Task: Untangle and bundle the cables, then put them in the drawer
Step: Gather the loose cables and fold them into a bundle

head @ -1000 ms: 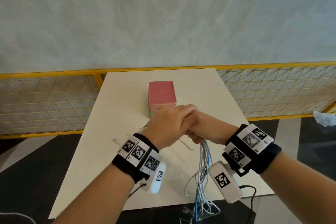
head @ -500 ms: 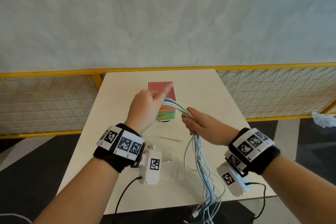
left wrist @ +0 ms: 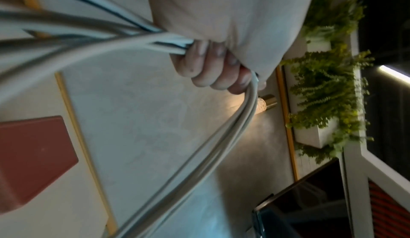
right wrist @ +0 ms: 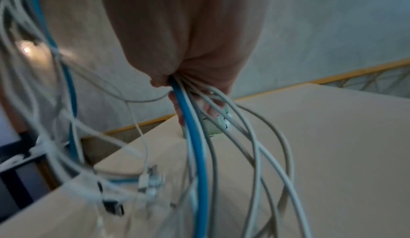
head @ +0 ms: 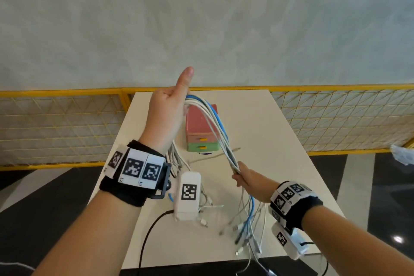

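A bundle of white cables with one blue cable [head: 214, 123] stretches taut between my two hands above the table. My left hand [head: 167, 116] is raised, index finger pointing up, its other fingers [left wrist: 206, 66] curled round the cables [left wrist: 124, 38]. Lower and to the right, my right hand [head: 246, 178] grips the same bundle [right wrist: 195, 136]. Loose ends with plugs hang below each hand onto the table [head: 246, 228]. The small drawer box [head: 199, 132], pink on top with a pink and a green drawer and yellow handles, stands shut behind the cables.
The cream table [head: 268, 132] carries a thin cable tie [head: 212, 155] in front of the box. A yellow mesh fence [head: 336, 119] and a grey wall run behind the table. Black wrist-camera leads hang off the near edge [head: 147, 235].
My hands, clasped together a second ago, have pulled apart: the left rose up and back, the right dropped toward me, drawing the cables into a long straight run.
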`<state>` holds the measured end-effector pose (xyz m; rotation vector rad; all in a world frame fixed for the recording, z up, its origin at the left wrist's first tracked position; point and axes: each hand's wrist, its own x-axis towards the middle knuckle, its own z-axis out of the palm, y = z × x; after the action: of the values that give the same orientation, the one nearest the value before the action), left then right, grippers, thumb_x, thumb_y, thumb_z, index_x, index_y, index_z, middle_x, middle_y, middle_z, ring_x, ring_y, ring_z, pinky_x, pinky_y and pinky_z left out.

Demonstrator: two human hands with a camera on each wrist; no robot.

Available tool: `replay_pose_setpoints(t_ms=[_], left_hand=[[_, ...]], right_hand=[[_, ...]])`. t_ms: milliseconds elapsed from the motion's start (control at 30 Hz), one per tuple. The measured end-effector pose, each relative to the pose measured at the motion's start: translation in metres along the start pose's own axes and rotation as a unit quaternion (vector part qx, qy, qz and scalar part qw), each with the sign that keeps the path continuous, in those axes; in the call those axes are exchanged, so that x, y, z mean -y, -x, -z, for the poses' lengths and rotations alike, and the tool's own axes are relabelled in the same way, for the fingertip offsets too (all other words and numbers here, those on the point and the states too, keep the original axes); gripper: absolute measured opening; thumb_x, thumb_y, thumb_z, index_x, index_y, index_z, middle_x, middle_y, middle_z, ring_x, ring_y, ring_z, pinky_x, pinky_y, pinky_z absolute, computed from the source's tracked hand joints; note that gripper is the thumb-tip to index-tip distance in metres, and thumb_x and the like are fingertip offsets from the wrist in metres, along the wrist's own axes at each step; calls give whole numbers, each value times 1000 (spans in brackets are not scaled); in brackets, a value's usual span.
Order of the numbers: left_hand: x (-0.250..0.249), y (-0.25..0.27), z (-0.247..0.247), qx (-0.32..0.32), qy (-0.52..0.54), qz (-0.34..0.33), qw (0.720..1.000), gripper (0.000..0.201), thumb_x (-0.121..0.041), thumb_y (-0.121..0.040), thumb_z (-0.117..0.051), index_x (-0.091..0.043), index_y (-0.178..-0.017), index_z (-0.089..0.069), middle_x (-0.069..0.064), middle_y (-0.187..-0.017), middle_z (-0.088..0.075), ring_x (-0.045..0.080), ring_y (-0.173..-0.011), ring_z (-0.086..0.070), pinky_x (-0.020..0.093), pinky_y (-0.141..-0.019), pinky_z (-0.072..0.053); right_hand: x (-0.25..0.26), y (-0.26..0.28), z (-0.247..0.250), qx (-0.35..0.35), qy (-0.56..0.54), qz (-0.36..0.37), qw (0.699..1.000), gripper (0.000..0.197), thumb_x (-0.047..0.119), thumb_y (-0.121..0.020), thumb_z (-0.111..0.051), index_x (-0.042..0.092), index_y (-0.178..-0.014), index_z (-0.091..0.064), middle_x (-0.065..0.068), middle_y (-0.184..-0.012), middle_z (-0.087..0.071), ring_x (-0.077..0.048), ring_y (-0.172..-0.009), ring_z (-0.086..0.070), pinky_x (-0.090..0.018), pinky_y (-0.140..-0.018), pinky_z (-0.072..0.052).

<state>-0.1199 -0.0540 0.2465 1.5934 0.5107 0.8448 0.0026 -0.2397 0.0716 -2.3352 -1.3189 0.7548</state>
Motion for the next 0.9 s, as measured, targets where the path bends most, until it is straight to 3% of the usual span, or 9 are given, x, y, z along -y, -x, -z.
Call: replay_pose_setpoints(t_ms=[100,167,233,300,367,467,667,800,900], left_hand=[[3,1,2,-8,19,3,1000,59,-54,-92,-54,-18,-53,-29,-9,-39,-26,9,-34,-25,25,-43,-22],[3,1,5,-22,42,8,999,57,-53,-92,-55,-19,-54,-30,-9,-40,-25,11,-36,-23,25,-43,-20],[3,-2,8,-37,58,11,998,55,-54,-91,-55,-20,-54,-32,-8,-41,-26,11,-38,-23,24,-42,-20],[3,-5,12,-46,67,14,997,56,-54,-91,-55,-21,-51,-35,-8,-42,-27,11,-39,-24,22,-42,-21],[1,-6,14,-52,84,15,995,58,-54,-92,-54,-24,-45,-38,-8,-41,-28,11,-39,-24,21,-41,-20],[-5,-6,20,-74,132,17,988,58,-50,-94,-53,-24,-45,-37,-8,-40,-27,9,-36,-21,17,-38,-16],[1,-14,31,-84,105,22,991,60,-50,-98,-44,-21,-47,-30,-10,-36,-26,7,-32,-20,13,-36,-14],[23,-12,12,-62,1,40,997,60,-51,-99,-41,-22,-47,-42,-8,-35,-37,6,-31,-33,20,-41,-24],[52,-5,-12,14,-163,29,986,62,-48,-102,-33,-11,-55,-48,0,-46,-49,19,-47,-49,31,-55,-36]], right_hand=[[-4,-13,16,-24,145,-37,988,34,35,-99,-41,5,-111,-51,-9,-108,-46,-27,-101,-45,-43,-93,-39],[-1,-22,38,-17,178,-63,982,37,37,-98,-44,6,-115,-55,-11,-116,-45,-32,-104,-50,-42,-92,-41],[6,-26,60,-1,158,-95,983,34,34,-98,-45,3,-109,-55,-11,-101,-53,-26,-87,-58,-34,-78,-44],[9,-30,75,2,115,-130,985,26,30,-98,-47,4,-94,-53,-5,-73,-54,-10,-57,-58,-27,-60,-42],[2,-33,79,8,12,-175,984,21,23,-96,-52,5,-84,-50,-7,-62,-54,-8,-47,-63,-28,-57,-50],[-12,-34,78,4,-64,-214,975,18,16,-92,-57,6,-77,-56,-14,-73,-64,-32,-77,-71,-40,-75,-59],[-15,-39,107,-236,35,-122,964,6,11,-90,-58,8,-94,-54,-15,-97,-55,-26,-84,-51,-26,-73,-34],[-12,-41,118,-184,55,-117,974,59,-10,-81,-48,17,-133,-40,-15,-128,-43,-33,-101,-55,-29,-79,-42],[0,-36,118,-169,76,-121,975,55,-3,-84,-43,21,-134,-42,-11,-134,-45,-29,-107,-57,-31,-83,-44]])
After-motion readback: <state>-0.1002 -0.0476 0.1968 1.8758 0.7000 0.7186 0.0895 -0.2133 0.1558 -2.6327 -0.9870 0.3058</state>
